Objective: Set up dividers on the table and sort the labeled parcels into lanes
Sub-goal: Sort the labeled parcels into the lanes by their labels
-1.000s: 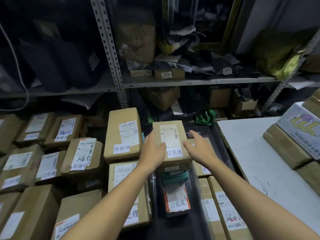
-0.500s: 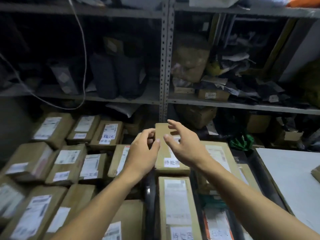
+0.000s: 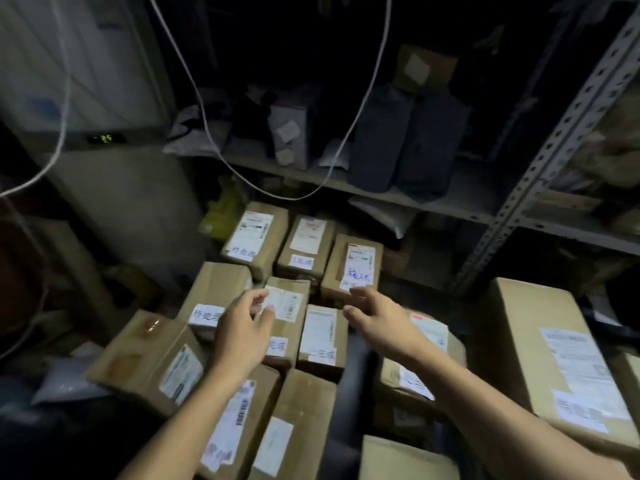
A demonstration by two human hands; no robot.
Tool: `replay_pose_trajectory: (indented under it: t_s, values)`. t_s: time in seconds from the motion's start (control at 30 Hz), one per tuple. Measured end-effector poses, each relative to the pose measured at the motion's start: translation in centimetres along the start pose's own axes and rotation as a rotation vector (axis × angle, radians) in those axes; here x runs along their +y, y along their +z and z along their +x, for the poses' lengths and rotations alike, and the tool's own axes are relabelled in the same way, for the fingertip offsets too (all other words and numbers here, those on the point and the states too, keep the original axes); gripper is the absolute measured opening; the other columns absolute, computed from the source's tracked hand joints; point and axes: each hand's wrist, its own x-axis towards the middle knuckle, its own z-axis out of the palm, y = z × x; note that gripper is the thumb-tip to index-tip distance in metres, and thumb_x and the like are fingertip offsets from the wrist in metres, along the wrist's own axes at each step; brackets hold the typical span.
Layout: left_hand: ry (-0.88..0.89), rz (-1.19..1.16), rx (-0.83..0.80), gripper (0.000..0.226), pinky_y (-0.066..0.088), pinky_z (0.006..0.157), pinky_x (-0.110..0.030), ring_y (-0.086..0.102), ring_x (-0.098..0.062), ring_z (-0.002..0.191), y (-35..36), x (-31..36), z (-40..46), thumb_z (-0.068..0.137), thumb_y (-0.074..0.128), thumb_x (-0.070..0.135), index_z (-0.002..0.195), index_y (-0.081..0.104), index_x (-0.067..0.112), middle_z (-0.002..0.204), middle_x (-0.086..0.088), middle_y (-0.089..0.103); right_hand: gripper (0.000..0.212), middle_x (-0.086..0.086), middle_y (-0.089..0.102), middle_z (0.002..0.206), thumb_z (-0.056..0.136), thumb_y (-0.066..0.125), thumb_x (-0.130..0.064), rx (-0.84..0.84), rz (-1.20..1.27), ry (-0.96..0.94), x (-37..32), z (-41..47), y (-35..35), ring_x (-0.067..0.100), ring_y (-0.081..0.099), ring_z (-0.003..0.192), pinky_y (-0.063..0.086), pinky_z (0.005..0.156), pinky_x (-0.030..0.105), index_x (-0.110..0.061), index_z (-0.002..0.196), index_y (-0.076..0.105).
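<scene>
Brown labeled parcels lie packed label-up in rows below the shelf, likely so the handwritten tags can be read for sorting. Desk edges hidden. Left hand loosely spread, hovering above a middle-row parcel, contact unclear. Right hand open, fingers extended, gripping nothing.

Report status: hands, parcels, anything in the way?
Left hand and right hand open, holding nothing, over the cardboard parcels. No dividers in view. White cable hangs behind, clear of both hands.
</scene>
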Motion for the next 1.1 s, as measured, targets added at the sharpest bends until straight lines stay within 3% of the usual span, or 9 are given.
replay_pose_trajectory:
  t_s: [0.1, 0.23, 0.3, 0.4, 0.5, 0.63, 0.9, 1.03, 1.1]
  values:
    - [-0.038, -0.014, 0.118, 0.025, 0.048, 0.093, -0.038, 0.061, -0.021, 0.107, -3.6, -3.6, 3.2, 0.091, 0.060, 0.008, 0.117, 0.063, 0.009, 0.116, -0.008, 0.066, 0.051, -0.004, 0.068, 0.121, 0.094, 0.056, -0.040, -0.109, 0.064, 0.011, -2.5, 2.8, 5.4, 0.012, 0.066, 0.104, 0.053, 0.092, 0.032, -0.021, 0.141, 0.047]
    - [-0.099, 0.065, 0.214, 0.032, 0.043, 0.101, -0.040, 0.056, -0.031, 0.118, -8.0, -7.1, 7.4, 0.093, 0.056, 0.007, 0.124, 0.060, 0.005, 0.125, -0.016, 0.062, 0.054, 0.004, 0.063, 0.132, 0.095, 0.055, -0.036, -0.234, 0.113, 0.046, -6.2, 6.2, 12.9, 0.019, 0.065, 0.110, 0.051, 0.096, 0.037, -0.017, 0.144, 0.043]
    - [-0.127, 0.219, 0.147, 0.039, 0.038, 0.105, -0.039, 0.051, -0.033, 0.126, -9.3, -8.2, 9.5, 0.094, 0.054, 0.012, 0.133, 0.054, 0.004, 0.134, -0.019, 0.057, 0.055, 0.007, 0.058, 0.138, 0.097, 0.053, -0.036, -0.248, 0.096, 0.069, -7.8, 7.5, 15.9, 0.023, 0.059, 0.121, 0.047, 0.100, 0.035, -0.014, 0.145, 0.041]
    - [-0.263, 0.529, -0.118, 0.048, 0.033, 0.110, -0.042, 0.044, -0.036, 0.133, -10.0, -9.3, 12.0, 0.097, 0.046, 0.027, 0.140, 0.044, 0.007, 0.144, -0.018, 0.048, 0.049, 0.011, 0.059, 0.136, 0.098, 0.050, -0.034, -0.243, 0.079, 0.123, -9.1, 8.7, 19.3, 0.029, 0.056, 0.122, 0.043, 0.103, 0.039, -0.011, 0.140, 0.044]
    - [-0.358, 0.649, -0.317, 0.040, 0.032, 0.107, -0.042, 0.047, -0.036, 0.128, -10.0, -9.9, 13.2, 0.099, 0.043, 0.037, 0.123, 0.056, 0.008, 0.137, -0.018, 0.054, 0.043, 0.012, 0.061, 0.132, 0.099, 0.048, -0.033, -0.239, 0.089, 0.148, -9.6, 9.1, 21.4, 0.031, 0.058, 0.117, 0.045, 0.100, 0.039, -0.011, 0.136, 0.048]
    - [-0.287, 0.728, -0.328, 0.033, 0.028, 0.112, -0.042, 0.047, -0.036, 0.126, -9.2, -10.1, 13.5, 0.096, 0.049, 0.034, 0.114, 0.061, 0.009, 0.129, -0.017, 0.059, 0.034, 0.008, 0.064, 0.126, 0.098, 0.049, -0.029, -0.189, 0.199, 0.166, -9.3, 8.8, 22.0, 0.025, 0.060, 0.110, 0.049, 0.095, 0.038, -0.015, 0.130, 0.054]
    - [-0.188, 0.518, -0.248, 0.027, 0.047, 0.092, -0.037, 0.058, -0.031, 0.111, -9.3, -7.7, 11.8, 0.093, 0.056, 0.032, 0.112, 0.060, 0.013, 0.117, -0.009, 0.066, 0.036, -0.003, 0.064, 0.126, 0.100, 0.050, -0.026, -0.145, 0.429, 0.146, -8.8, 6.7, 19.7, 0.013, 0.059, 0.111, 0.042, 0.068, 0.009, -0.024, 0.136, 0.053]
    - [-0.181, 0.373, -0.245, 0.020, 0.050, 0.081, -0.034, 0.062, -0.022, 0.098, -9.5, -6.2, 9.8, 0.090, 0.060, 0.037, 0.103, 0.057, 0.022, 0.102, 0.001, 0.068, 0.034, -0.005, 0.067, 0.120, 0.100, 0.050, -0.029, -0.099, 0.478, 0.104, -8.5, 4.4, 17.0, 0.006, 0.062, 0.100, 0.043, 0.061, 0.006, -0.027, 0.133, 0.056]
    - [-0.150, 0.341, -0.255, 0.018, 0.050, 0.080, -0.034, 0.064, -0.019, 0.093, -9.0, -5.3, 8.3, 0.089, 0.062, 0.040, 0.099, 0.056, 0.025, 0.095, 0.005, 0.068, 0.031, -0.009, 0.070, 0.114, 0.099, 0.051, -0.029, -0.051, 0.494, 0.069, -7.9, 2.8, 15.2, 0.004, 0.064, 0.098, 0.044, 0.067, 0.007, -0.029, 0.129, 0.060]
